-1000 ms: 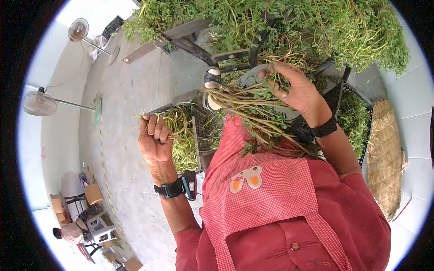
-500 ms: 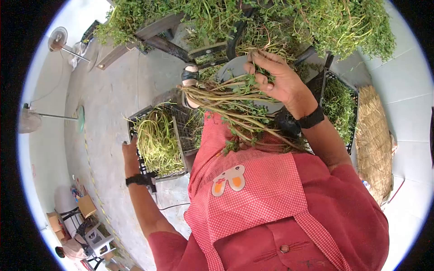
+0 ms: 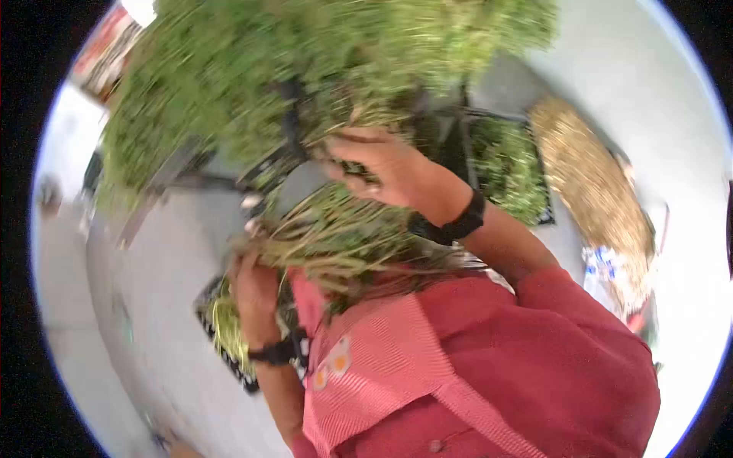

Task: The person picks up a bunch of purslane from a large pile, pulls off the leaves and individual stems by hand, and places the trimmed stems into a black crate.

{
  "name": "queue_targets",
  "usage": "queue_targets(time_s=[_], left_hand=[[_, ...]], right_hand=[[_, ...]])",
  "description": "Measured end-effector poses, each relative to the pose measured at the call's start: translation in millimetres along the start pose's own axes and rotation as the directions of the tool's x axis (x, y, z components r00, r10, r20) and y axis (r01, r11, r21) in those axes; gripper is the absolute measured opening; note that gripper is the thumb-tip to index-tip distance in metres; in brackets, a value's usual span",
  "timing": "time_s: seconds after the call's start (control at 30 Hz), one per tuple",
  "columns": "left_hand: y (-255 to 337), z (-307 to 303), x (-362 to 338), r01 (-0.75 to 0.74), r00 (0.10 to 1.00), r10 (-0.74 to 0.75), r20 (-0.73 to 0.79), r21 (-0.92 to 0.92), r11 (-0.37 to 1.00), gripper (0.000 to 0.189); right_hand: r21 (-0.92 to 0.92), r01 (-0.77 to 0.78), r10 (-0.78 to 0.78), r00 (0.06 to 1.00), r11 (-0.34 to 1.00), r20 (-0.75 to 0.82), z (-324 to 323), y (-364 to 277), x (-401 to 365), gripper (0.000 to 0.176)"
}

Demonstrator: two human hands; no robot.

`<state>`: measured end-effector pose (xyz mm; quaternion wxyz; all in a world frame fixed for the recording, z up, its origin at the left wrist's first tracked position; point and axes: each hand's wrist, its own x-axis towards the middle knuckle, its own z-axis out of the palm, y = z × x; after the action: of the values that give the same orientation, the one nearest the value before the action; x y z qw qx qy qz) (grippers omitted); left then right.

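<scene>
A loose bundle of long leafy green stems lies across my lap, its bare stem ends pointing left. My left hand is at those stem ends, its fingers smeared by motion. Above the bundle, my right hand has its fingers curled round a small leafy sprig. A large heap of the same greens spreads in front of me, blurred. Below and left of my left hand, a black crate holds pale green stems, partly hidden by my arm.
To the right stands another black crate with leafy greens in it. Beside it lies a long straw-coloured woven bundle, with a white and blue plastic bag near its lower end. Grey floor stretches to the left.
My left hand has come from the left crate to the stem ends of the bundle. My right hand stays curled above the bundle. The view has swung, so things look shifted and blurred.
</scene>
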<state>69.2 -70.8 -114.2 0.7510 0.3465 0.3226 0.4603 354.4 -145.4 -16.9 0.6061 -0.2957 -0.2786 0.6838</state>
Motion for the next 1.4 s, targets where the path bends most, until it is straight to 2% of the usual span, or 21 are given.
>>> queue_targets(time_s=[0.1,0.13,0.3,0.33,0.37,0.4,0.43,0.47,0.57,0.6,0.63,0.67,0.73,0.8,0.93,1.03,1.1,1.17,1.2,1.3,1.4], left_hand=[[9,3,-5,-0.007,0.995,0.007,0.095,-0.004,1.0,0.039],[13,2,-14,-0.044,0.995,0.039,0.087,0.057,0.997,0.042],[18,19,-34,-0.134,0.99,0.127,0.057,0.143,0.981,0.044],[21,21,-34,-0.115,0.993,0.113,0.017,0.128,0.985,0.042],[27,18,-37,-0.097,0.994,0.102,-0.033,0.116,0.988,0.04],[27,11,-39,-0.12,0.991,0.127,-0.037,0.144,0.982,0.038],[25,8,-38,-0.143,0.988,0.149,-0.028,0.16,0.977,0.037],[29,15,-46,-0.171,0.984,0.163,0.071,0.137,0.976,0.035],[35,20,-62,-0.176,0.981,0.162,0.107,0.139,0.974,0.041],[36,23,-65,-0.17,0.983,0.158,0.091,0.138,0.976,0.04],[36,25,-65,-0.174,0.983,0.163,0.089,0.144,0.974,0.04],[35,25,-66,-0.184,0.982,0.174,0.078,0.147,0.972,0.039],[35,17,-67,-0.204,0.978,0.193,0.081,0.17,0.964,0.038],[36,19,-72,-0.214,0.975,0.202,0.088,0.165,0.963,0.039],[35,24,-79,-0.21,0.977,0.199,0.081,0.17,0.963,0.043],[37,29,-81,-0.206,0.977,0.195,0.08,0.164,0.965,0.045],[39,30,-81,-0.207,0.978,0.197,0.073,0.182,0.961,0.046],[41,34,-83,-0.193,0.979,0.178,0.1,0.171,0.966,0.049],[43,50,-88,-0.175,0.984,0.176,0.0,0.106,0.979,0.041],[41,49,-96,-0.061,0.998,0.06,0.014,0.046,0.997,0.029],[59,66,-111,-0.253,0.966,0.245,0.075,0.126,0.959,0.027]], right_hand=[[-0.224,0.031,-0.061,0.99,0.974,-0.129,-17,-44,-27,0.022],[-0.34,0.112,-0.2,0.951,0.934,-0.237,-31,-60,-38,0.02],[-0.591,0.285,-0.633,0.556,0.754,-0.539,-143,-112,-95,0.023],[-0.87,0.107,-0.712,0.627,0.482,-0.317,-192,-122,-111,0.029],[-0.816,-0.08,-0.558,0.69,0.573,-0.46,-185,-129,-125,0.043],[-0.913,-0.338,-0.611,0.681,0.228,-0.404,-210,-123,-129,0.044],[-0.825,-0.539,-0.662,0.682,-0.167,-0.311,-237,-119,-125,0.045],[-0.844,-0.508,-0.653,0.701,-0.175,-0.286,-237,-117,-120,0.045],[-0.92,-0.34,-0.528,0.827,-0.196,-0.193,-228,-104,-112,0.048],[-0.974,-0.176,-0.41,0.885,0.145,-0.221,-228,-103,-98,0.046],[-0.876,-0.03,-0.293,0.937,0.481,-0.193,-221,-100,-85,0.044],[-0.875,-0.024,-0.291,0.938,0.484,-0.186,-212,-91,-70,0.044],[-0.845,0.287,-0.264,0.947,0.45,0.181,-166,-70,-22,0.037],[-0.969,0.23,-0.158,0.957,-0.095,0.243,-51,-64,-9,0.037],[-0.868,0.496,0.077,0.864,0.036,0.497,25,-22,15,0.033],[-0.883,0.463,0.19,0.862,0.082,0.47,57,2,30,0.032],[-0.822,0.568,0.155,0.81,0.034,0.566,42,29,45,0.031],[-0.676,0.667,0.033,0.719,-0.313,0.694,39,43,42,0.03],[-0.694,0.644,0.092,0.751,-0.322,0.654,37,48,40,0.034],[-0.654,0.651,0.253,0.756,-0.386,0.604,28,53,39,0.039],[-0.657,0.639,0.23,0.764,-0.4,0.602,24,54,36,0.044]])
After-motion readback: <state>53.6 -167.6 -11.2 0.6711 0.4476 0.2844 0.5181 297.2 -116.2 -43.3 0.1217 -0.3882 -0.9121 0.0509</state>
